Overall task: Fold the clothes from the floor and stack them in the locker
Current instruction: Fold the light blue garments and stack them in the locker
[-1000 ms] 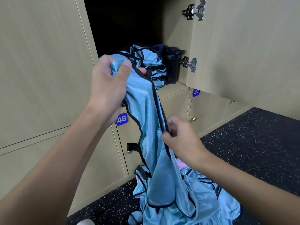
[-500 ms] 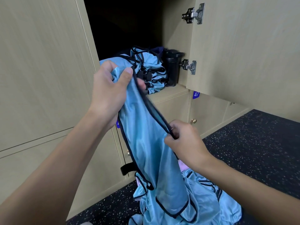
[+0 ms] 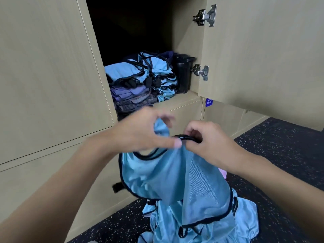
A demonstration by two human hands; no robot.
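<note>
We find the vest [image 3: 175,176] held up below the open locker [image 3: 185,41]. Left hand [image 3: 140,132] grip is clamped on bunched fabric; right hand [image 3: 208,142] grip pinches the black hem. The vest hangs over the pile [image 3: 201,225] on the floor [image 3: 280,146] at 6 o'clock. A folded stack [image 3: 140,79] sits in the locker at 12.

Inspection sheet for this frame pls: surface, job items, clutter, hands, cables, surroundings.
Surface: dark speckled floor, partly covered by clothes.
Job's things: blue garment with black trim, held up in front of the lockers; blue pile on the floor beneath it; folded stack in the open locker, blue pieces atop and beside purple and grey ones.
Clutter: black container upright, right of the stack; pink cloth on the floor by the right wrist.
Grippers: left hand grips the garment's top, motion-blurred; right hand pinches its black trim.
Cables: nothing seen.
Surroundings: locker door open to the right on two metal hinges; tag 47 below.
</note>
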